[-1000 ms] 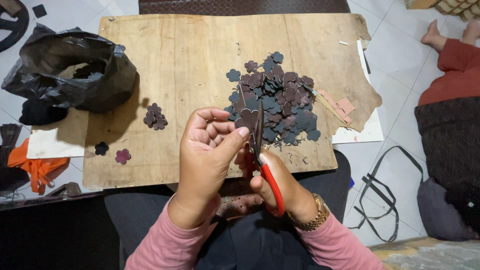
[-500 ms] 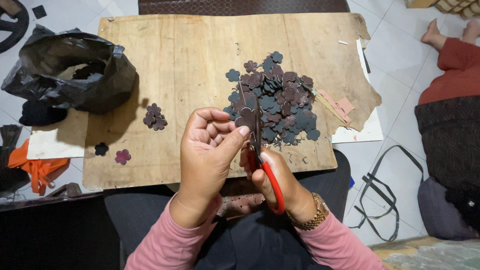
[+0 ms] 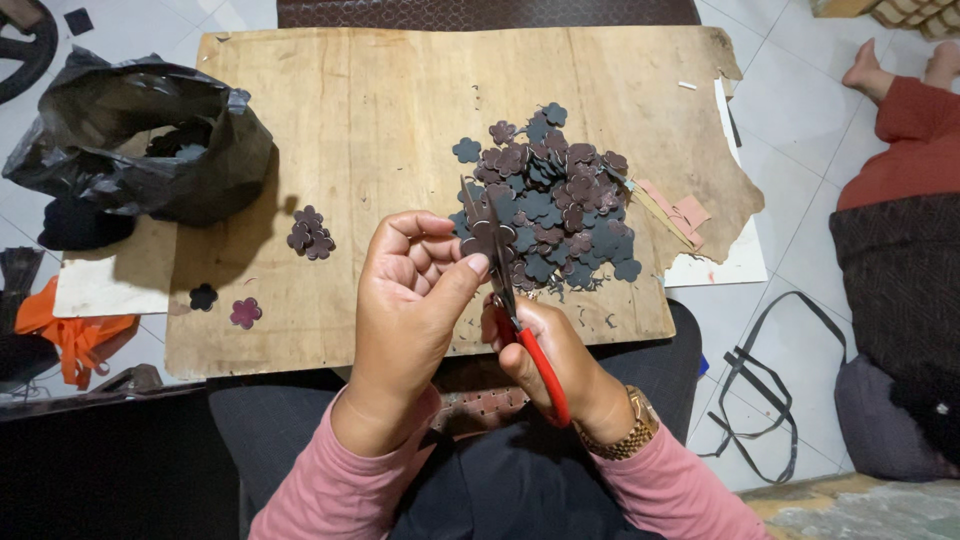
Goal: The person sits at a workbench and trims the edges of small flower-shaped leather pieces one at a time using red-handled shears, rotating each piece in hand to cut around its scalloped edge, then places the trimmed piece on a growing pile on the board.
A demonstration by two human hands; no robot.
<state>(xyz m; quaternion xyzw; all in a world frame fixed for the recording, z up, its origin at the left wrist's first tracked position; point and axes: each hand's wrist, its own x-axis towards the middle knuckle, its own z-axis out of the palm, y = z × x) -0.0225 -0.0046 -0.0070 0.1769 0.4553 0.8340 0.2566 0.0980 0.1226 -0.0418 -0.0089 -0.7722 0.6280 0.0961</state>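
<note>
Flower cut-out (image 3: 480, 238), small and dark: sits pinched between the thumb and fingertips of the left hand (image 3: 415, 300), just above the near edge of the wooden board (image 3: 350, 120) and in front of the pile of like cut-outs (image 3: 555, 205). Looks thin, flat and very light, probably a leather-like sheet. Seems likely to bend rather than break, and to flutter or spin if held loosely. Best taken by one petal or the rim, well away from the blades, with a firm pinch and little squeeze. Left grip closed narrow on the cut-out, remaining fingers curled in.

Right hand (image 3: 560, 365): wraps the red handles of the scissors (image 3: 505, 290), grip closed around them, blades pointing away from the body and meeting the cut-out's edge. Cannot tell how far apart the blades stand. Wears a gold-coloured wristwatch (image 3: 625, 440).

Elsewhere on the board: a small cluster of cut-outs (image 3: 310, 232) to the left and two loose flowers (image 3: 204, 296) near the left edge, with a black bag (image 3: 140, 135) at the far left corner.

Against the earlier pictures, differs hardly at all. Keeps both hands in the same place over the near edge, the same pinch, the same hold on the scissors. Shows the pile, cluster and bag unmoved.
</note>
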